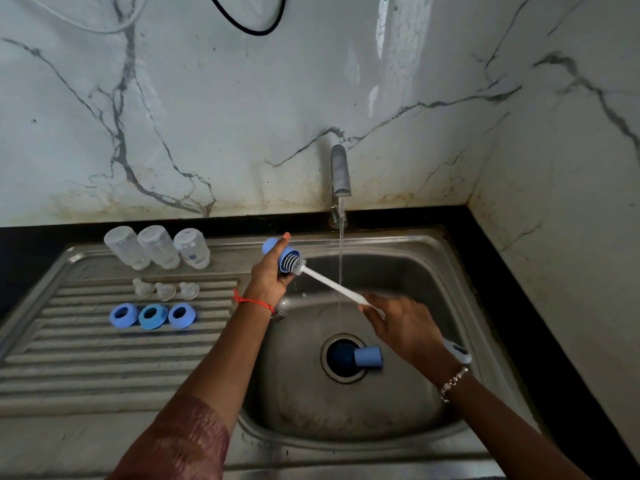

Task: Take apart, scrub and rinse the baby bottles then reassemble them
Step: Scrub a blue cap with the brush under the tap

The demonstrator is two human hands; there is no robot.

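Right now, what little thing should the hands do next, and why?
Probably push the white long-handled brush deeper into the blue plastic cap and twist: the left hand grips the cap, the right hand holds the handle, and the bristles are only partly inside.

Cap scrubbing over sink (pixel 433 244), tap (pixel 341 171) running.
My left hand (pixel 270 273) grips a blue cap (pixel 271 244); my right hand (pixel 405 327) holds the brush (pixel 329 283) handle, bristles inside the cap.

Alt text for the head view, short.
The left hand holds a blue cap while the right hand holds a white brush poked into it, over a steel sink with the tap running. Bottles, teats and blue rings line the drainboard.
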